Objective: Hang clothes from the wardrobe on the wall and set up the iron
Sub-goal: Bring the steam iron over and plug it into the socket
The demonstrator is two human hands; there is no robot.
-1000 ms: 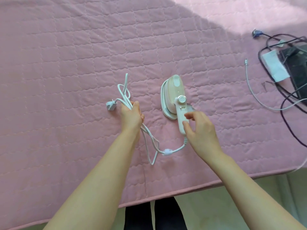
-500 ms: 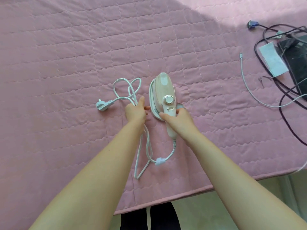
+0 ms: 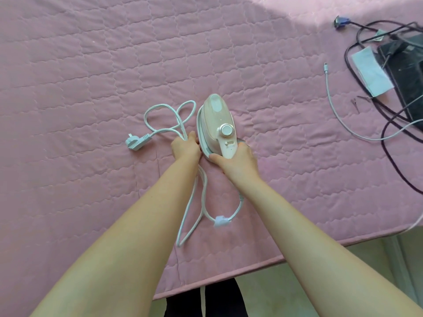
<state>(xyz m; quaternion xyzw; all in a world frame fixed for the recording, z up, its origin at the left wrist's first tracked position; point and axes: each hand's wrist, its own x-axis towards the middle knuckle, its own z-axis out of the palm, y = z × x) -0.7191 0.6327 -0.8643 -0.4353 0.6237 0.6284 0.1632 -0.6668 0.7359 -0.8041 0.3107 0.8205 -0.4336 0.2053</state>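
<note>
A small pink-and-white iron (image 3: 216,121) with a silver dial lies on the pink quilted bed cover (image 3: 91,65), nose pointing away from me. My right hand (image 3: 235,160) grips its handle at the near end. My left hand (image 3: 185,147) is closed around the iron's white cord (image 3: 170,121), just left of the iron. The cord loops away from my left hand and ends in a white plug (image 3: 137,141) lying flat on the cover. More cord trails back under my forearms to a clip (image 3: 221,221).
At the right edge lie a black device (image 3: 407,74), a white card (image 3: 372,75), tangled black cables (image 3: 389,138) and a thin white cable (image 3: 338,113). The bed's near edge (image 3: 229,274) runs across the bottom, with pale floor beyond it.
My right hand has closed on the iron's handle. My left hand has carried the cord up beside the iron, and the loops and plug have spread out on the cover.
</note>
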